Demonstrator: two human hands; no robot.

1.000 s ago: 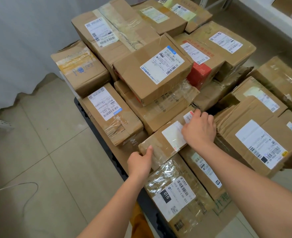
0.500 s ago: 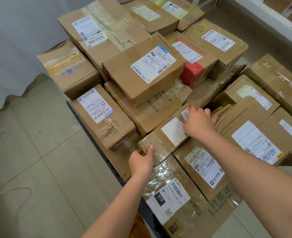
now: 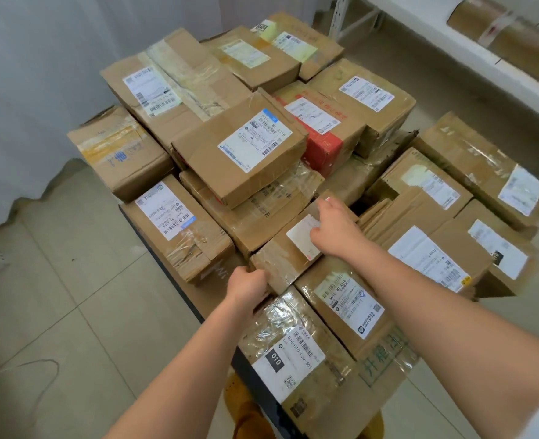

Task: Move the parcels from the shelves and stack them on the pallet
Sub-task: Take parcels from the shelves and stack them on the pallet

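— Grey floor tiles (image 3: 55, 312) and a white curtain (image 3: 24, 74) lay left of the pallet (image 3: 179, 296), didn't they?

— Yes. We saw its dark edge under a crowd of taped cardboard parcels, with a white shelf (image 3: 483, 58) far right of it.

— And our hands?

— Our left hand (image 3: 247, 288) curled round the near left corner of the small parcel (image 3: 280, 258), fingers clamped on its edge. That parcel sat on the pallet's near side, atop other boxes, just beside the box marked 010 (image 3: 293, 353).

— The right?

— Our right hand (image 3: 334, 229) pressed on the parcel's far top; whether its fingers gripped the edge, we couldn't tell.
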